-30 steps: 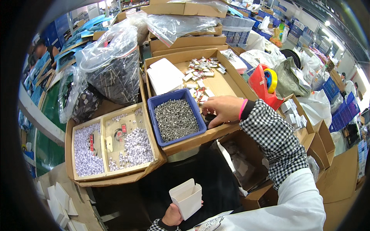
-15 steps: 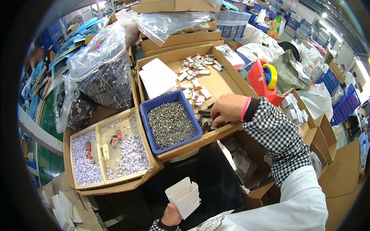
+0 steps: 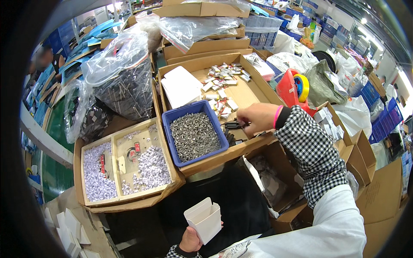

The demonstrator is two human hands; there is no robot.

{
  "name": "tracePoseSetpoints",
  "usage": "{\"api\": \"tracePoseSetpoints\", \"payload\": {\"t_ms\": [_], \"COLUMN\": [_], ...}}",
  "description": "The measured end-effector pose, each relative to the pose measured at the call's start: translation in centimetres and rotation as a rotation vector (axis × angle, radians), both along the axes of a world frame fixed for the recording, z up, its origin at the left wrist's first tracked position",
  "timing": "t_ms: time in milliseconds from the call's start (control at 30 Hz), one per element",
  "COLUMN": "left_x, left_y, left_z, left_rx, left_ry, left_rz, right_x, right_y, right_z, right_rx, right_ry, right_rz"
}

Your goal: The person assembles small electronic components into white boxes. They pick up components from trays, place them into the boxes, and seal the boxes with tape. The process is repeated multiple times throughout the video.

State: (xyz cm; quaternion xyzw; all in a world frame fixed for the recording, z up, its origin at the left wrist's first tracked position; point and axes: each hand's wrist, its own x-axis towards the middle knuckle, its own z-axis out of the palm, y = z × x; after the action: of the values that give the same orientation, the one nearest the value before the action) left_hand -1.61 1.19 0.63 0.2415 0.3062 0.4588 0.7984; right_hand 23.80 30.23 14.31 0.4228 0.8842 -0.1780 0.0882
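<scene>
My left hand [image 3: 191, 241] grips a small white cardboard box [image 3: 203, 221] low in the middle, its top flap open. Over the near right corner of a shallow cardboard tray [image 3: 254, 92], my right hand [image 3: 258, 119] points down with thumb and fingers pinched together. Small black parts [image 3: 233, 125] lie beside those fingertips; what sits between them is too small to make out. Further into the tray are several small silver-and-white pieces with red wires [image 3: 226, 71]. A blue tub [image 3: 164, 129] full of small metal pins [image 3: 194, 136] stands at the tray's left.
To the left, a divided wooden tray [image 3: 116, 170] holds small white pieces. Behind it stands a clear bag [image 3: 122, 92] of dark parts. A red tape dispenser [image 3: 287, 89] is beyond my right arm. Below that arm sits an open carton [image 3: 275, 172]. White sheets [image 3: 183, 86] lie in the cardboard tray.
My right hand has shifted slightly away from me among the black parts, fingers still bent down. The left hand and white box stay put. The whole view has tilted a little.
</scene>
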Motion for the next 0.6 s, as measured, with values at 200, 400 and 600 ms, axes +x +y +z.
{"api": "tracePoseSetpoints", "payload": {"t_ms": [200, 400, 600], "left_x": [-0.3, -0.5, -0.9], "left_y": [-0.4, -0.9, -1.0], "left_z": [0.0, -0.3, 0.2], "left_rx": [0.027, 0.038, 0.054], "left_ry": [-0.010, -0.029, -0.047], "left_rz": [0.022, 0.035, 0.072], "right_x": [-0.3, -0.8, 0.6], "right_y": [-0.3, -1.1, -0.3], "right_z": [0.8, -1.3, -0.3], "right_rx": [-0.041, 0.203, 0.307], "right_ry": [0.201, -0.160, -0.109], "right_rz": [-0.381, -0.144, -0.056]}}
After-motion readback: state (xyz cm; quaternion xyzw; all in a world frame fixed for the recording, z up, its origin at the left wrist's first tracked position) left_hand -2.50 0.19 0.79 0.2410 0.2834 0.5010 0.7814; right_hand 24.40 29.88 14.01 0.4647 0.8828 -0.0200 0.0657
